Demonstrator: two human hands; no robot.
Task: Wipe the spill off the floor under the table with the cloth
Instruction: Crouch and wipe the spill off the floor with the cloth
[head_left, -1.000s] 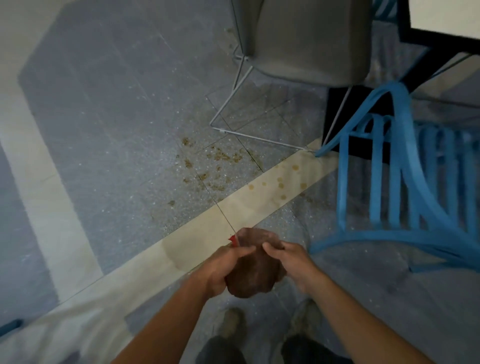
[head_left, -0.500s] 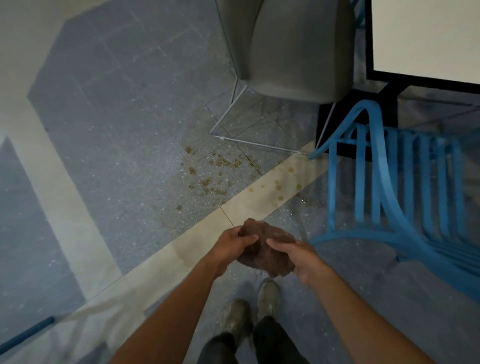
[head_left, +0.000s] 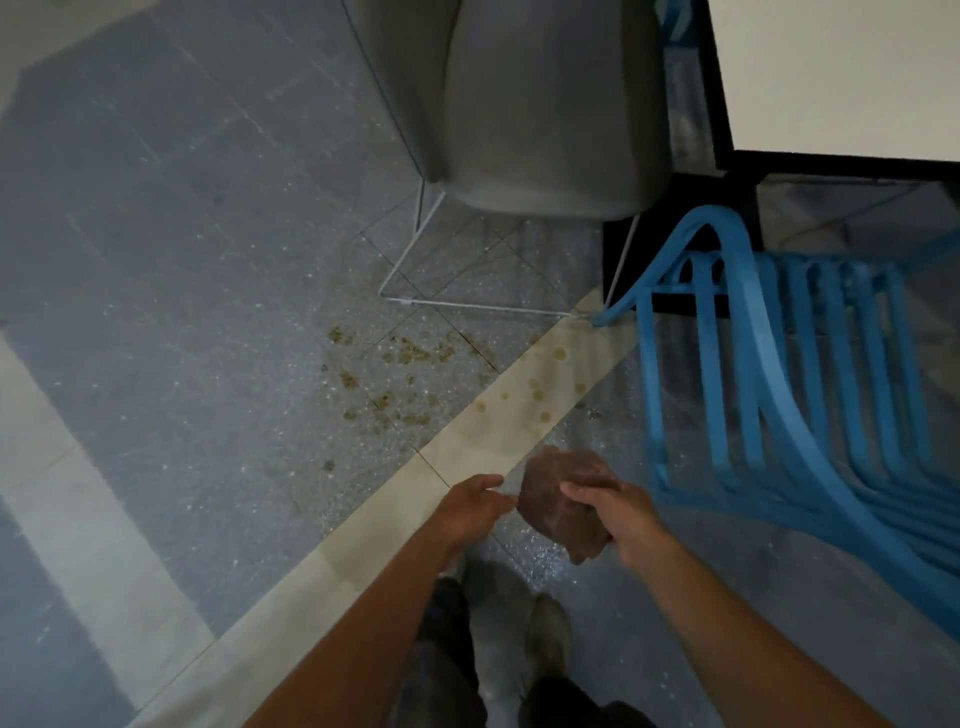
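A brown, crumpled cloth hangs in front of me above the floor, gripped by my right hand. My left hand is just left of the cloth, apart from it, with fingers relaxed and pointing toward it. The spill is a scatter of brownish-yellow spots on the grey speckled floor and the beige strip, ahead of my hands and in front of the grey chair. The table, white-topped with a black edge, shows at the top right.
A grey chair on a thin white wire frame stands just beyond the spill. A blue slatted chair is close on the right. The table's black base sits between them. My shoes are below the hands.
My left hand has let go of the cloth and moved slightly left; the right hand alone holds it now. The view has moved closer to the spill and table.
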